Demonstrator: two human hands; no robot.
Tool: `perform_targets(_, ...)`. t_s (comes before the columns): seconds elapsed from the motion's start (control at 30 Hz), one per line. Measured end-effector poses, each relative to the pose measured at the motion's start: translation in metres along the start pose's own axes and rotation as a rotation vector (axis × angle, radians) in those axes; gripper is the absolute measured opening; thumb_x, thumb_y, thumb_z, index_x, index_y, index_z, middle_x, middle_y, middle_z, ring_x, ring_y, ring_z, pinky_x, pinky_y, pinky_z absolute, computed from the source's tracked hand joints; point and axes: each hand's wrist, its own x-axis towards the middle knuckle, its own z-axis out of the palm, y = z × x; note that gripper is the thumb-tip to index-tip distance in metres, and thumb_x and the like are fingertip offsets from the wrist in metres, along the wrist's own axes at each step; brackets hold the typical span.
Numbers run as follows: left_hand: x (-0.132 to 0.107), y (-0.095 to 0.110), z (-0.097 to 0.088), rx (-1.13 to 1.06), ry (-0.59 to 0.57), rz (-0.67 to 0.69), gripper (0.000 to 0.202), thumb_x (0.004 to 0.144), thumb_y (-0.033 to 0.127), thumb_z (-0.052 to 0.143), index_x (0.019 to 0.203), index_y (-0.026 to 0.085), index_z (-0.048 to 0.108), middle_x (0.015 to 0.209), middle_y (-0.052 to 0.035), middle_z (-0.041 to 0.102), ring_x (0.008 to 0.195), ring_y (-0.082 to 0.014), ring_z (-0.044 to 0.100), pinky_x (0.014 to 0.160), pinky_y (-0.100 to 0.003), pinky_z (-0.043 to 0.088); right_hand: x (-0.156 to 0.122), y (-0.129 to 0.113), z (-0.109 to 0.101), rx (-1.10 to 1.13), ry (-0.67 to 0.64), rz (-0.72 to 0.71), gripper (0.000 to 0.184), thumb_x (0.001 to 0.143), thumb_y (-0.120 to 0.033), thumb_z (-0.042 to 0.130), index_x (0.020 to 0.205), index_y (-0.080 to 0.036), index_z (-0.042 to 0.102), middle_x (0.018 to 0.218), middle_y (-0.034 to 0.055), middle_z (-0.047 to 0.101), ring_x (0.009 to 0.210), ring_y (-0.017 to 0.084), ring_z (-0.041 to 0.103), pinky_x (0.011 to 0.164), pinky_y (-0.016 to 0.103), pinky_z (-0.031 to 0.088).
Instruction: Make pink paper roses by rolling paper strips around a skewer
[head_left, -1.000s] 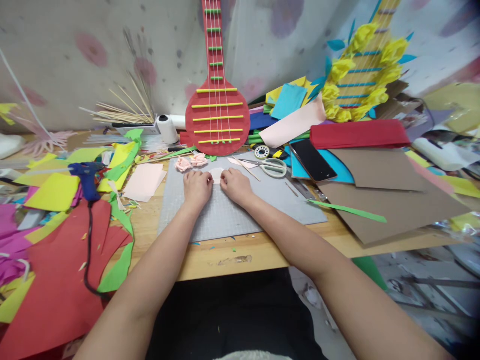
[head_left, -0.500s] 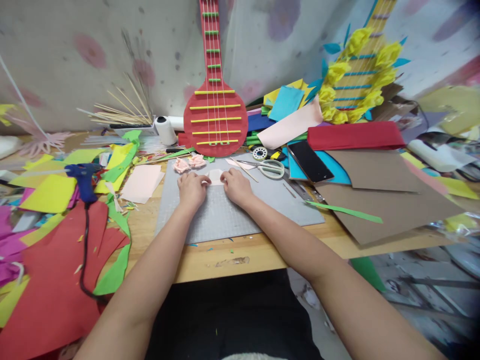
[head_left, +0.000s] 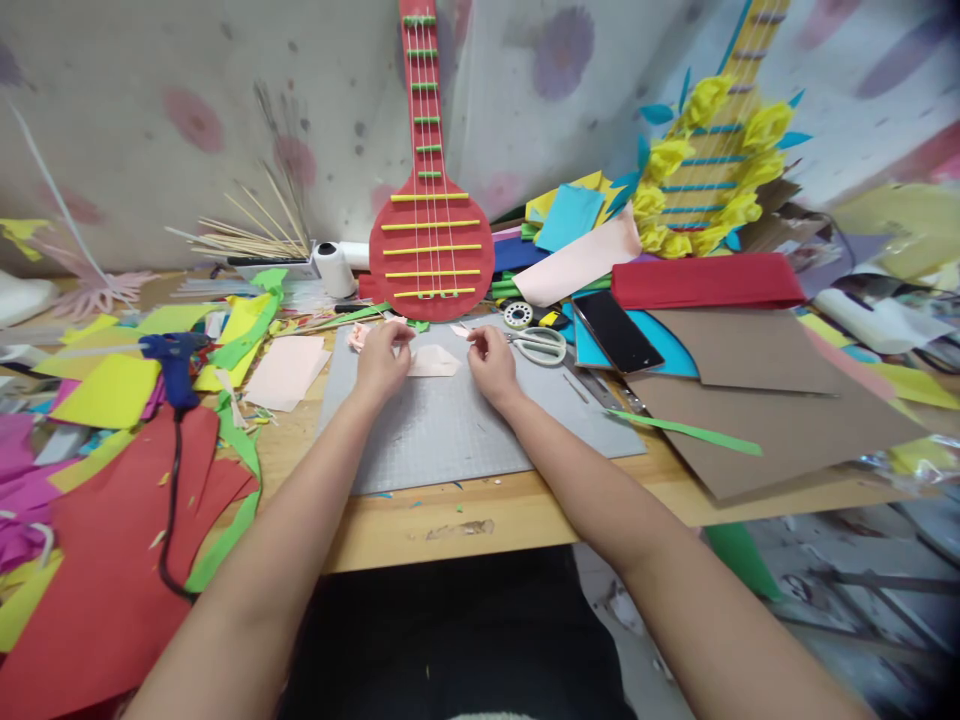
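Observation:
A small pale pink paper piece [head_left: 435,362] lies on the grey cutting mat [head_left: 442,440] between my two hands. My left hand [head_left: 384,360] is at its left end, fingers bent and a little apart, holding nothing that I can see. To the right of the paper, and off it, is my right hand [head_left: 493,364]. Its thumb and fingers are drawn together; whether something small sits in them is hidden. Behind my left hand are pink paper flowers [head_left: 358,336], partly covered. White-handled scissors [head_left: 543,346] lie right of my right hand.
A red paper lute [head_left: 431,250] stands at the back. Left are a blue glue gun [head_left: 178,365], pink paper sheets [head_left: 287,371] and red sheets [head_left: 112,560]. On the right lie a phone [head_left: 617,331], brown cardboard [head_left: 757,420] and a green strip [head_left: 686,432].
My right hand has let go of the paper piece and moved right. My left hand has shifted slightly left, and the paper now lies more exposed on the mat.

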Motion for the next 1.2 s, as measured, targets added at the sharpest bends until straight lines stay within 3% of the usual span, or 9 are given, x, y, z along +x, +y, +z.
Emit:
perform_targets(0.2, 0.044, 0.014, 0.018, 0.199, -0.453, 0.192, 0.026, 0.068, 0.016, 0.051, 0.092, 0.019, 0.062, 0.097, -0.0068, 0.064, 0.092, -0.0197, 0.057, 0.083, -0.030, 0.043, 0.008, 0.011, -0.005, 0.139, 0.113, 0.102, 0.016, 0.071, -0.013, 0.038, 0.084, -0.018, 0.047, 0.087, 0.0056, 0.052, 0.073, 0.014, 0.047, 0.069, 0.026, 0.041)
perform_targets(0.3, 0.056, 0.019, 0.026, 0.345, -0.673, 0.161, 0.035, 0.061, 0.013, 0.053, 0.093, 0.021, 0.063, 0.093, -0.0056, 0.066, 0.082, -0.0205, 0.059, 0.073, -0.029, 0.044, 0.008, 0.012, -0.004, 0.138, 0.113, 0.105, 0.016, 0.072, -0.014, 0.037, 0.085, -0.017, 0.046, 0.088, 0.0061, 0.052, 0.076, 0.014, 0.048, 0.071, 0.025, 0.041)
perform_targets(0.53, 0.060, 0.035, 0.017, 0.511, -0.988, 0.061, 0.049, 0.062, 0.024, 0.054, 0.111, 0.024, 0.053, 0.102, -0.0059, 0.063, 0.081, -0.0196, 0.059, 0.069, -0.028, 0.044, 0.008, 0.014, -0.002, 0.238, 0.178, 0.062, 0.012, 0.070, -0.014, 0.040, 0.080, -0.019, 0.044, 0.079, 0.0018, 0.048, 0.069, 0.012, 0.046, 0.064, 0.024, 0.040)
perform_targets(0.63, 0.059, 0.039, 0.010, 0.527, -1.039, 0.065, 0.046, 0.063, 0.031, 0.055, 0.109, 0.023, 0.054, 0.104, -0.0072, 0.061, 0.084, -0.0202, 0.058, 0.071, -0.028, 0.043, 0.008, 0.014, -0.002, 0.276, 0.202, 0.049, 0.011, 0.069, -0.013, 0.042, 0.078, -0.019, 0.044, 0.077, 0.0005, 0.047, 0.065, 0.011, 0.045, 0.062, 0.025, 0.040)
perform_targets(0.8, 0.054, 0.037, 0.000, 0.308, -0.920, -0.016, 0.039, 0.064, 0.023, 0.056, 0.103, 0.022, 0.054, 0.084, -0.0032, 0.060, 0.070, -0.0155, 0.055, 0.060, -0.024, 0.040, 0.008, 0.015, 0.000, 0.267, 0.186, 0.054, 0.011, 0.070, -0.013, 0.042, 0.078, -0.019, 0.044, 0.077, 0.0003, 0.048, 0.066, 0.011, 0.045, 0.064, 0.025, 0.040)
perform_targets(0.93, 0.039, 0.026, -0.001, -0.107, -0.684, -0.234, 0.038, 0.067, 0.012, 0.048, 0.103, 0.023, 0.051, 0.064, 0.0029, 0.050, 0.050, -0.0091, 0.046, 0.049, -0.020, 0.036, 0.008, 0.014, -0.002, 0.230, 0.180, 0.056, 0.011, 0.071, -0.012, 0.042, 0.079, -0.019, 0.044, 0.077, 0.0006, 0.048, 0.065, 0.011, 0.045, 0.064, 0.025, 0.040)
perform_targets(1.0, 0.029, 0.019, 0.004, -0.252, -0.498, -0.341, 0.031, 0.067, 0.010, 0.047, 0.095, 0.021, 0.052, 0.059, 0.0042, 0.046, 0.044, -0.0076, 0.043, 0.045, -0.019, 0.034, 0.006, 0.010, -0.004, 0.189, 0.179, 0.041, 0.011, 0.071, -0.012, 0.041, 0.080, -0.019, 0.045, 0.078, 0.0011, 0.048, 0.065, 0.012, 0.045, 0.065, 0.025, 0.040)
perform_targets(1.1, 0.015, 0.014, 0.015, -0.473, -0.208, -0.510, 0.015, 0.067, 0.012, 0.049, 0.080, 0.018, 0.051, 0.063, 0.0030, 0.048, 0.044, -0.0057, 0.042, 0.042, -0.017, 0.034, 0.002, -0.001, -0.008, 0.119, 0.151, 0.000, 0.012, 0.072, -0.013, 0.041, 0.082, -0.019, 0.047, 0.080, 0.0019, 0.050, 0.064, 0.012, 0.046, 0.065, 0.025, 0.039)
perform_targets(1.2, 0.007, 0.015, 0.024, -0.683, -0.040, -0.671, 0.010, 0.066, 0.010, 0.050, 0.074, 0.016, 0.050, 0.068, 0.0019, 0.050, 0.051, -0.0059, 0.047, 0.044, -0.017, 0.041, -0.005, -0.014, -0.010, 0.049, 0.066, -0.081, 0.015, 0.075, -0.018, 0.043, 0.089, -0.019, 0.049, 0.082, 0.0019, 0.053, 0.062, 0.012, 0.046, 0.065, 0.026, 0.039)
